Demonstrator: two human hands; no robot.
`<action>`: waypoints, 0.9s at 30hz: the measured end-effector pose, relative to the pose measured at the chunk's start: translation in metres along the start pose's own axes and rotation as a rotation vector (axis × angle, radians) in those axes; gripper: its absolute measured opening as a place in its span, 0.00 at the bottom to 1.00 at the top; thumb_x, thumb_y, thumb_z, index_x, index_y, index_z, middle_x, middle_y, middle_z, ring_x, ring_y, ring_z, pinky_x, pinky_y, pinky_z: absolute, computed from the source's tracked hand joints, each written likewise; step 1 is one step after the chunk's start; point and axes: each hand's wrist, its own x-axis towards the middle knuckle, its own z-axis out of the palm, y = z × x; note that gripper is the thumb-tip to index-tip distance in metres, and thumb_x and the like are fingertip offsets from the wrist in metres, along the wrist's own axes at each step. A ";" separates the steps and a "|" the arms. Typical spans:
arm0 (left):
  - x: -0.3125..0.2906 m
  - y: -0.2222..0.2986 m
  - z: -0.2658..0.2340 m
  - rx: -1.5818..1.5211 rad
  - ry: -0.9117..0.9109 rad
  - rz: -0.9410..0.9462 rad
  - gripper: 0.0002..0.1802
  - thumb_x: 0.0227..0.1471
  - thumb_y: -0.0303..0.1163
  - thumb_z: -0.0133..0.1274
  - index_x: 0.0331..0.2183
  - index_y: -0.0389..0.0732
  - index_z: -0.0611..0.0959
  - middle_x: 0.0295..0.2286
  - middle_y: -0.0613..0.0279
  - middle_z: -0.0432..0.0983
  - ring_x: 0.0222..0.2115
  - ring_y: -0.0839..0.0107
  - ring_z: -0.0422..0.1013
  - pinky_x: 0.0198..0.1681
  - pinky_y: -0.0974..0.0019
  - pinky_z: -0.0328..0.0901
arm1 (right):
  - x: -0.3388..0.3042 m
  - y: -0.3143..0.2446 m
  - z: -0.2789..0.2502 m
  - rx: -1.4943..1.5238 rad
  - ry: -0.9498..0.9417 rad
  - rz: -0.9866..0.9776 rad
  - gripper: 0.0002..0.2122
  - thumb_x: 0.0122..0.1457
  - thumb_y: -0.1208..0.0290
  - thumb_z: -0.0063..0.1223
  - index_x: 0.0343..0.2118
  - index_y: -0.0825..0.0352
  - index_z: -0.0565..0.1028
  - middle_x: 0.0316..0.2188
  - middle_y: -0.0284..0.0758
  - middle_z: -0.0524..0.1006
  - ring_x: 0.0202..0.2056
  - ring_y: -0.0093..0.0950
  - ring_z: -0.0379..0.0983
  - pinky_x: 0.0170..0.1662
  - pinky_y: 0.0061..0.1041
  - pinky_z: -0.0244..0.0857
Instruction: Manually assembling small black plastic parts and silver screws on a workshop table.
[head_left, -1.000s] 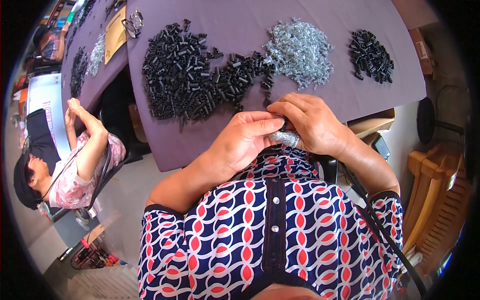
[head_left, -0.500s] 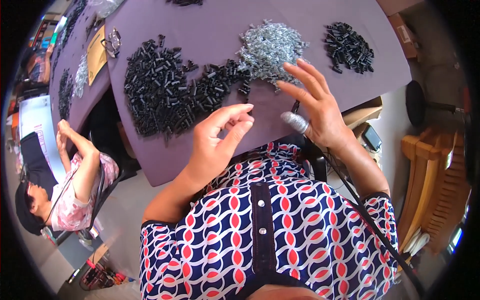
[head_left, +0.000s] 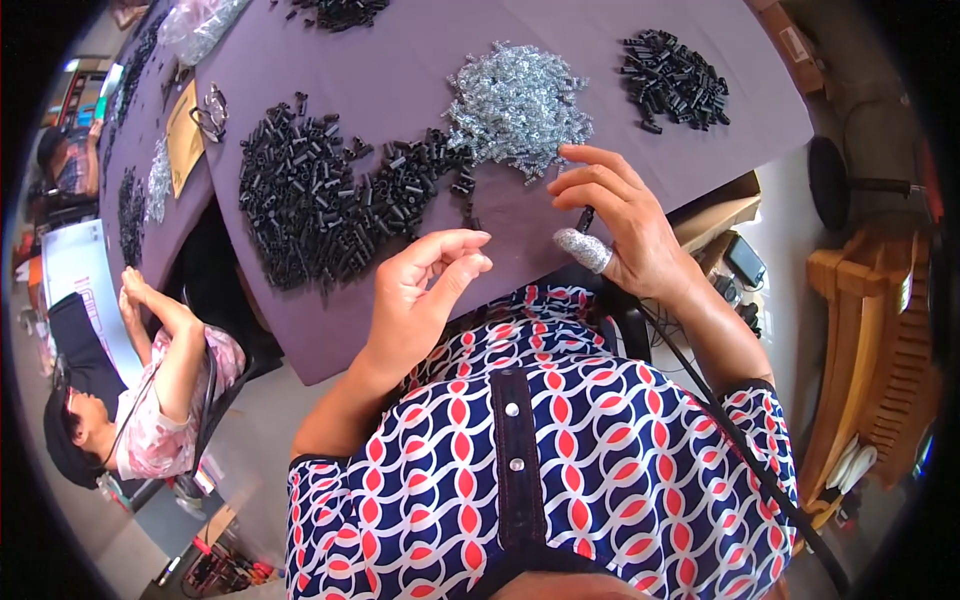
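Observation:
My left hand (head_left: 420, 300) hovers over the near edge of the table, thumb and index fingertips nearly together in a pinch. Anything between those tips is too small to make out. My right hand (head_left: 640, 235) is just in front of a heap of small silvery metal pieces (head_left: 518, 108), its fingers bent. Its thumb is wrapped in silver tape (head_left: 584, 249). A small black tube (head_left: 586, 219) shows between that thumb and the fingers, partly hidden. Left of the silvery heap spreads a large pile of short black tubes (head_left: 310, 200).
A smaller pile of black pieces (head_left: 675, 80) lies at the far right of the purple table (head_left: 560, 30). Eyeglasses (head_left: 212, 112) and a yellow envelope (head_left: 184, 140) are at the left. Another person (head_left: 170, 400) sits there. A wooden chair (head_left: 860, 330) stands at the right.
The view has shifted slightly, so the piles appear farther left. My left thumb and index finger have come closer together. My right fingers have bent a little more.

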 end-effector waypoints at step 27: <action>0.044 -0.013 -0.021 1.255 0.040 0.661 0.10 0.41 0.22 0.58 0.31 0.41 0.81 0.30 0.62 0.72 0.32 0.63 0.70 0.33 0.63 0.68 | 0.016 0.012 0.018 -0.325 0.001 -0.069 0.26 0.33 0.85 0.54 0.41 0.61 0.83 0.64 0.38 0.64 0.70 0.48 0.45 0.68 0.55 0.44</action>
